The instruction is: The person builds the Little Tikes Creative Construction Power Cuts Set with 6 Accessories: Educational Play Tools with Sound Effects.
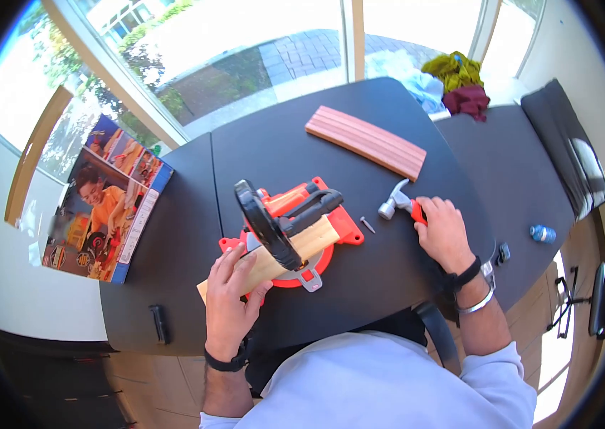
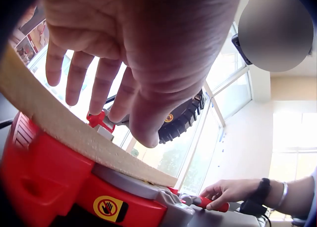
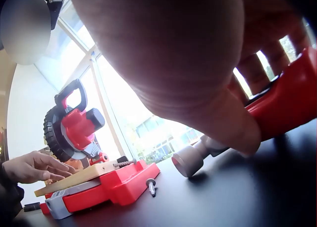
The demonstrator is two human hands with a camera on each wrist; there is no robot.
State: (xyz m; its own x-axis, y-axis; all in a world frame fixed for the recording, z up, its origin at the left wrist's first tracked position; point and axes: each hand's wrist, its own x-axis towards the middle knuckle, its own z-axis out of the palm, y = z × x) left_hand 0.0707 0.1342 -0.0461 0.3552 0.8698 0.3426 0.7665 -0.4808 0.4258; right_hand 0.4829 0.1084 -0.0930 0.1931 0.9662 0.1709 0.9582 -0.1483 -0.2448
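A red and black toy mitre saw [image 1: 349,227] stands on the dark table with a pale wooden board [image 1: 316,239] lying across its base under the black blade [image 1: 266,223]. At the board's near end is my left hand [image 1: 229,304], its fingers extended over the wood, as the left wrist view also shows. My right hand [image 1: 447,232] holds the red handle [image 3: 287,100] of a toy hammer whose grey head [image 1: 387,208] lies at the tabletop, pointing toward the saw. Between hammer and saw lies a grey toy screw [image 1: 367,225].
A reddish grooved board [image 1: 367,141] lies farther back on the table. An illustrated box [image 1: 113,204] stands at the left, with a small black cylindrical piece [image 1: 158,324] near the front left edge. Right of the table are a blue bottle [image 1: 543,234] and piled clothes [image 1: 456,79].
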